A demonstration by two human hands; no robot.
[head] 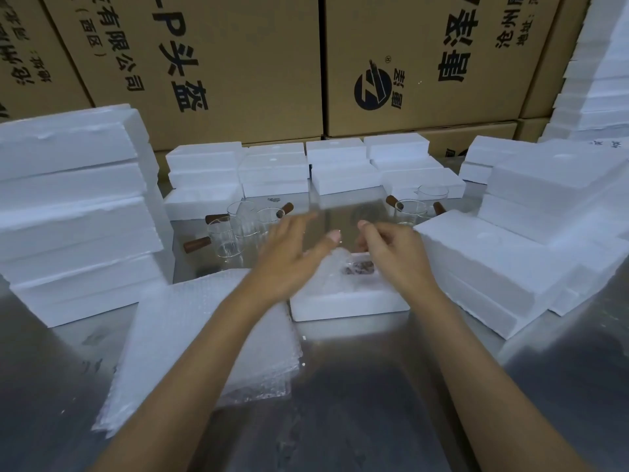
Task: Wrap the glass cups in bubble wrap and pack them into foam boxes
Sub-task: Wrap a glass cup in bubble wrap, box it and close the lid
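**Over the open foam box: both hands above a wrapped cup**

At centre of the metal table (pixel 357 386), an open foam box (pixel 347 303) sits w/ a bubble-wrapped cup (pixel 343 267) lying in its cavity; dark bit of handle shows thru the wrap. Both hands hover above the box, blurred.

- Left hand (pixel 289 257): fingers spread & mostly straight, index pointing away toward the cups, holding nothing.
- Right hand (pixel 391 250): fingers curled inward, thumb up; can't tell if it's pinching anything, as fingertips are hidden behind the hand.

Bubble wrap sheets (pixel 190 342) lie stacked on the table just left of the box, under the left forearm.

Unwrapped glass cups w/ brown wooden handles stand upright farther back: one group left (pixel 238 226), a smaller group right (pixel 415 206), the two groups well apart.

Closed foam boxes surround the work area: tall stack at left (pixel 75 206), low rows at back (pixel 306 168), stepped piles at right (pixel 503 260). Cardboard cartons (pixel 408 63) w/ printed characters form the wall behind.
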